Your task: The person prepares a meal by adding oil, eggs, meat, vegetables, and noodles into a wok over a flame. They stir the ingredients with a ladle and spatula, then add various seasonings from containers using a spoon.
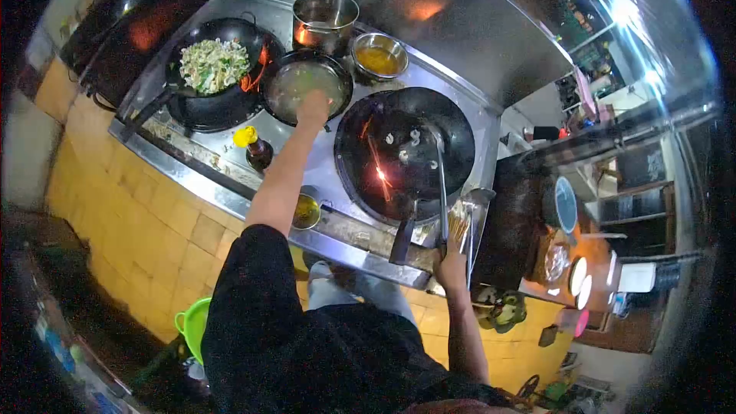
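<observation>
My left hand (313, 107) reaches into a dark round pan (267, 111) of cloudy liquid. Its fingers are smeared and partly hidden, so their grip does not show. Wrapped round the handle of a long metal ladle (441, 199) is my right hand (451, 267). The ladle's head rests inside the large black wok (360, 184), near several small pale pieces of food (404, 156). A bright orange glow reflects on the wok's left side. Beside the right hand stands a bundle of thin bamboo sticks (458, 224).
Another wok (180, 107) holds chopped green and pale food (215, 65). Behind are a metal pot (303, 34) and a bowl of yellow liquid (378, 57). A yellow-capped bottle (259, 153) and a small oil cup (307, 212) stand along the front. A green basket (198, 330) is low left.
</observation>
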Motion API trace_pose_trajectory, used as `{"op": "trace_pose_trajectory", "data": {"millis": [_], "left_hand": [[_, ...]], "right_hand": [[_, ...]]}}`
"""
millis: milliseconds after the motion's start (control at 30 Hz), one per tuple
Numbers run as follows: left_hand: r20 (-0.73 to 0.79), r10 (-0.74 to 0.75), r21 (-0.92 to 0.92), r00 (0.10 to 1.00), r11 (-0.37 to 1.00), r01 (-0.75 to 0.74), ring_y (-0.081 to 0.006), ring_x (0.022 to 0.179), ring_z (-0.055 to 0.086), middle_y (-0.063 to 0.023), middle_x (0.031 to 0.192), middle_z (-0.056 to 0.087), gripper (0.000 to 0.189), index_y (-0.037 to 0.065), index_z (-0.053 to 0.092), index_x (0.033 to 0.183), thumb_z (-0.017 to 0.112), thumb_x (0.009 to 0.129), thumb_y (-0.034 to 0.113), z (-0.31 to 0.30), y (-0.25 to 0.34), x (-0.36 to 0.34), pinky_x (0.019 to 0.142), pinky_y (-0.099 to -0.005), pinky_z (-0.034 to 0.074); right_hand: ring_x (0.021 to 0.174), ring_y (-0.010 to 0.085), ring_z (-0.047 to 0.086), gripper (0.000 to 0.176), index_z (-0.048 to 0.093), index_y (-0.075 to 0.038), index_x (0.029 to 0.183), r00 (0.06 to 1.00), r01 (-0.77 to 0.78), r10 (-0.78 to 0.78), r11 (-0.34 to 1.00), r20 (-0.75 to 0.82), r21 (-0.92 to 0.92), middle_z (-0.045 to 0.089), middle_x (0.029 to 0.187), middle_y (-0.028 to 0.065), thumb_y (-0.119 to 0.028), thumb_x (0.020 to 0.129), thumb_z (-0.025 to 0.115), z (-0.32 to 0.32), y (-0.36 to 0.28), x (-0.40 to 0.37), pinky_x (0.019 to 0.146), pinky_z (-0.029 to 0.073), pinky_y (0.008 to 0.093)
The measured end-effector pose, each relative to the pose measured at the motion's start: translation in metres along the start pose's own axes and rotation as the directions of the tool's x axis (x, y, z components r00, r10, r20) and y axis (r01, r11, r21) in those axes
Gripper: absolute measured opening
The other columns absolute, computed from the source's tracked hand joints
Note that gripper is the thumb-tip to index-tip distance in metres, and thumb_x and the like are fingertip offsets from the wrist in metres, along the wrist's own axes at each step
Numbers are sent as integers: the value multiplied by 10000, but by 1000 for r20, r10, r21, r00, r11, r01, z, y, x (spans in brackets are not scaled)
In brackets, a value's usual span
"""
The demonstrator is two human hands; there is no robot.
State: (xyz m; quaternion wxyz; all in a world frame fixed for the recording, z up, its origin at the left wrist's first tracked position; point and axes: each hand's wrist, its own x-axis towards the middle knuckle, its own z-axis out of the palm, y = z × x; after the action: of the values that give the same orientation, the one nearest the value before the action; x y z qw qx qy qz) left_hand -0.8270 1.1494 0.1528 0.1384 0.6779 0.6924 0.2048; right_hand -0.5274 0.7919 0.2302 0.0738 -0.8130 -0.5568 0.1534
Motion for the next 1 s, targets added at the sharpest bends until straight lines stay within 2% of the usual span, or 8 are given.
{"op": "trace_pose_trajectory", "data": {"millis": [100, 233, 467, 633, 767, 833, 933, 1000], "left_hand": [[-128, 83, -74, 988, 993, -93, -327, 732, 609, -166, 816, 617, 201, 33, 635, 817, 600, 778, 227, -31, 1, -37, 633, -407, 480], [-160, -19, -305, 987, 952, -31, -322, 688, 601, -154, 774, 612, 159, 20, 596, 808, 652, 737, 151, -58, -2, -95, 604, -393, 467], [-370, 113, -349, 922, 903, -251, -213, 698, 589, -107, 887, 569, 287, 25, 558, 952, 686, 695, 14, -74, -23, -215, 588, -291, 468], [-490, -105, -401, 865, 909, -117, -201, 668, 549, -122, 921, 513, 299, 23, 532, 989, 628, 716, -52, -80, -47, -323, 539, -263, 450], [-403, -412, -380, 817, 888, 261, -171, 662, 539, -108, 833, 545, 193, 5, 532, 944, 603, 765, -10, -76, -76, -418, 583, -274, 450], [-438, -465, -572, 770, 805, 161, -172, 663, 540, -97, 785, 572, 160, 0, 544, 929, 595, 779, 19, -47, -103, -467, 606, -286, 447], [-443, -572, -426, 691, 812, 399, -221, 693, 548, -117, 822, 580, 220, -10, 547, 939, 624, 773, 111, -41, -96, -531, 672, -334, 449], [-450, -668, -382, 593, 744, 548, -233, 716, 552, -130, 837, 579, 242, -9, 544, 959, 624, 776, 129, -1, -120, -569, 680, -347, 449]], "right_hand": [[765, 386, 589, 465, 435, -27, 1201, 988, 139, -147, 976, 39, 170, 590, 819, 234, -80, 758, 566, -28, -8, 4, 610, 477, 406], [742, 401, 590, 527, 428, -66, 1250, 969, 98, -58, 982, 239, -160, 586, 784, 265, -143, 744, 552, -108, -10, -9, 663, 480, 467], [679, 403, 585, 508, 420, -60, 1259, 1000, -18, 17, 995, -15, -96, 581, 746, 257, -114, 766, 529, -57, 23, 8, 603, 471, 452], [726, 377, 595, 442, 492, 22, 1161, 962, 262, -271, 903, -22, 341, 585, 755, 245, -130, 754, 574, -19, 87, 53, 629, 463, 400], [902, 401, 551, 452, 496, -39, 1175, 865, 483, -501, 841, 15, 245, 583, 921, 232, -209, 767, 593, -83, 89, 30, 783, 440, 436], [922, 384, 557, 446, 487, -68, 1192, 870, 435, -468, 877, 157, 206, 592, 943, 214, -212, 780, 576, -103, 80, 21, 782, 445, 435], [859, 382, 578, 439, 441, -49, 1223, 937, 315, -279, 935, 210, -163, 593, 936, 232, -137, 797, 495, -113, 50, 4, 760, 457, 449], [847, 381, 580, 448, 440, -43, 1224, 958, 269, -256, 958, 131, -96, 591, 925, 237, -127, 787, 494, -47, 52, 38, 758, 457, 455]]}}
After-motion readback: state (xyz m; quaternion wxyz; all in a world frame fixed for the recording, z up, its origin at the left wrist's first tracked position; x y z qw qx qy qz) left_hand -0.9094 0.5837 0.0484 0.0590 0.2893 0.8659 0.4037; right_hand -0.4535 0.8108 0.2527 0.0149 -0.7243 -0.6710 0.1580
